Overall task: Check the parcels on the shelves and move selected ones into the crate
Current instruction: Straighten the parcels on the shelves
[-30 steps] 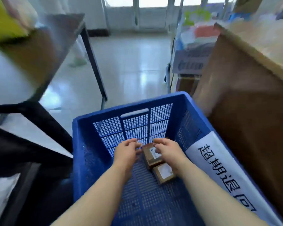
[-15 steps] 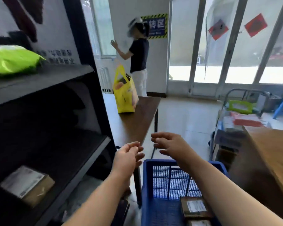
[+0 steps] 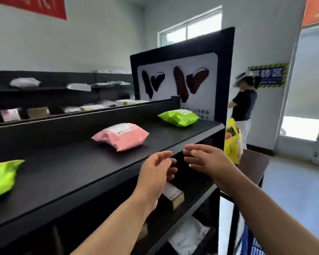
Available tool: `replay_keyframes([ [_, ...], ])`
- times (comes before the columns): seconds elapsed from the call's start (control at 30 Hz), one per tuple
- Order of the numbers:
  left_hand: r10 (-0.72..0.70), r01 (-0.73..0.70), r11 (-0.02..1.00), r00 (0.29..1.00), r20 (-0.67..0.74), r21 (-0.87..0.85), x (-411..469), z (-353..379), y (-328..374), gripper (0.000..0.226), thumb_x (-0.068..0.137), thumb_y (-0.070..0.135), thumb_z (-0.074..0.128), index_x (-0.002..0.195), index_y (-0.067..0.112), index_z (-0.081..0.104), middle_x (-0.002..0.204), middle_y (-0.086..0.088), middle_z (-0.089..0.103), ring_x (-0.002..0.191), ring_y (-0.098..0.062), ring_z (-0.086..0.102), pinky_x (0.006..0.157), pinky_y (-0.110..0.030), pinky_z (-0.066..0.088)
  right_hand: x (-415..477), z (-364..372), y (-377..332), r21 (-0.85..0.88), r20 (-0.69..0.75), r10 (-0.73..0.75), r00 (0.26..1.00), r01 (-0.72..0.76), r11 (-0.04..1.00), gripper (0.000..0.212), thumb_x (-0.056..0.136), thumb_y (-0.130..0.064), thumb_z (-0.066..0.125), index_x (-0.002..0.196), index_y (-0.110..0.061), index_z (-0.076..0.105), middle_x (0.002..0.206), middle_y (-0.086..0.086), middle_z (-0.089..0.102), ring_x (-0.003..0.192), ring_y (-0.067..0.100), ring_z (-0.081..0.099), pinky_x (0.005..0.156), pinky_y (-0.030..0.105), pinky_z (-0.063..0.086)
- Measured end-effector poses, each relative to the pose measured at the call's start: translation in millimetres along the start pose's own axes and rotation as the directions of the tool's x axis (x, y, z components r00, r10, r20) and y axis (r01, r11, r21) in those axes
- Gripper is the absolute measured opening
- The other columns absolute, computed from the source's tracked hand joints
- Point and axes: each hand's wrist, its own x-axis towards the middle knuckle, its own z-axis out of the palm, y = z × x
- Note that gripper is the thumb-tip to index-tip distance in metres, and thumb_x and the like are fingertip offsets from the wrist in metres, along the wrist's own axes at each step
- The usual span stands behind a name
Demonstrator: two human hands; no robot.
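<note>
A black shelf (image 3: 81, 173) stretches across the head view. On it lie a pink parcel (image 3: 121, 136) in the middle, a green parcel (image 3: 179, 117) at the far right end, and another green parcel (image 3: 0, 176) at the left edge. My left hand (image 3: 156, 173) and my right hand (image 3: 208, 163) hover empty, fingers apart, in front of the shelf's front edge, below and right of the pink parcel. A small brown box (image 3: 173, 195) sits on the lower shelf, partly hidden by my left hand. A corner of the blue crate (image 3: 251, 244) shows at the bottom right.
A white parcel (image 3: 189, 236) lies on the lowest shelf. More parcels sit on back shelves (image 3: 50, 111). A yellow bag (image 3: 232, 142) stands on a brown table (image 3: 254, 162) to the right. A person (image 3: 244, 105) stands by the far wall near glass doors.
My hands let go of the small boxes in the blue crate and rose to the shelf's front edge. The view swung up and left from the crate to the parcels.
</note>
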Motion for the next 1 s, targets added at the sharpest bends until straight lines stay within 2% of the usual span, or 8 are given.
replay_keyframes([
  [0.23, 0.196, -0.172, 0.979, 0.941, -0.277, 0.11, -61.6, -137.6, 86.4, 0.021, 0.094, 0.004, 0.05, 0.097, 0.017, 0.065, 0.084, -0.001, 0.068, 0.069, -0.015, 0.059, 0.064, -0.027, 0.047, -0.5, 148.2, -70.0, 0.052, 0.262, -0.076, 0.962, 0.064, 0.997, 0.023, 0.095, -0.009, 0.049, 0.097, -0.019, 0.07, 0.105, 0.006, 0.072, 0.091, 0.018, 0.066, 0.082, 0.031, 0.048],
  [0.33, 0.286, -0.207, 0.951, 0.872, -0.398, 0.228, -79.7, -193.5, 104.8, 0.021, 0.094, 0.004, 0.051, 0.108, 0.013, 0.063, 0.088, -0.001, 0.067, 0.07, -0.011, 0.058, 0.063, -0.023, 0.046, -3.7, 209.9, -85.1, 0.062, 0.372, -0.102, 0.923, 0.084, 0.994, 0.022, 0.097, -0.012, 0.049, 0.102, -0.021, 0.069, 0.106, 0.003, 0.072, 0.098, 0.017, 0.067, 0.089, 0.034, 0.051],
  [0.53, 0.323, 0.108, 0.859, 0.645, -0.693, 0.501, -101.6, -309.7, 103.5, 0.044, 0.091, 0.02, 0.057, 0.134, 0.016, 0.05, 0.123, -0.005, 0.057, 0.109, -0.019, 0.055, 0.091, -0.03, 0.045, -10.7, 327.8, -65.8, 0.01, 0.463, -0.097, 0.881, 0.105, 0.994, 0.026, 0.092, -0.018, 0.058, 0.117, -0.013, 0.065, 0.092, -0.003, 0.064, 0.084, 0.01, 0.058, 0.076, 0.024, 0.045],
  [0.67, 0.152, 0.302, 0.845, 0.656, -0.739, 0.442, -107.0, -342.2, 88.6, 0.056, 0.092, 0.032, 0.057, 0.14, 0.008, 0.041, 0.137, -0.012, 0.05, 0.117, -0.025, 0.05, 0.089, -0.029, 0.039, -8.7, 373.2, -41.3, -0.081, 0.455, -0.09, 0.886, 0.142, 0.986, 0.035, 0.092, -0.029, 0.059, 0.122, -0.011, 0.062, 0.118, 0.001, 0.066, 0.098, 0.01, 0.058, 0.082, 0.021, 0.04],
  [0.77, 0.147, 0.246, 0.874, 0.689, -0.709, 0.42, -106.1, -351.1, 79.3, 0.041, 0.091, 0.03, 0.061, 0.129, 0.018, 0.051, 0.119, -0.004, 0.063, 0.107, -0.021, 0.057, 0.081, -0.028, 0.043, -6.4, 389.3, -27.7, -0.138, 0.46, -0.113, 0.881, 0.196, 0.971, 0.044, 0.093, -0.032, 0.059, 0.131, -0.011, 0.057, 0.127, 0.002, 0.062, 0.114, 0.016, 0.057, 0.096, 0.025, 0.042],
  [0.87, 0.162, 0.131, 0.927, 0.707, -0.689, 0.352, -105.3, -358.3, 75.8, 0.024, 0.089, 0.014, 0.065, 0.107, 0.024, 0.053, 0.097, 0.005, 0.063, 0.082, -0.005, 0.06, 0.063, -0.011, 0.045, -5.0, 391.4, -19.8, -0.092, 0.465, -0.148, 0.873, 0.214, 0.973, 0.041, 0.091, -0.019, 0.061, 0.131, -0.016, 0.057, 0.125, -0.001, 0.062, 0.115, 0.015, 0.057, 0.096, 0.024, 0.042],
  [0.93, 0.132, 0.055, 0.969, 0.711, -0.69, 0.242, -106.7, -361.5, 74.1, 0.032, 0.088, 0.007, 0.065, 0.117, 0.013, 0.054, 0.108, 0.001, 0.063, 0.089, -0.005, 0.061, 0.073, -0.012, 0.048, -2.8, 385.2, -15.8, 0.041, 0.481, -0.166, 0.861, 0.167, 0.985, 0.044, 0.087, -0.002, 0.061, 0.127, -0.02, 0.058, 0.119, -0.002, 0.064, 0.109, 0.015, 0.059, 0.088, 0.022, 0.044],
  [1.0, 0.109, 0.001, 0.988, 0.717, -0.689, 0.156, -107.8, -365.2, 72.5, 0.057, 0.087, 0.007, 0.066, 0.139, 0.006, 0.044, 0.133, -0.01, 0.056, 0.113, -0.017, 0.058, 0.095, -0.029, 0.048, 0.4, 378.0, -13.5, 0.167, 0.479, -0.169, 0.861, 0.099, 0.981, 0.056, 0.083, 0.009, 0.061, 0.133, -0.014, 0.052, 0.123, 0.002, 0.061, 0.11, 0.015, 0.058, 0.085, 0.021, 0.047],
])
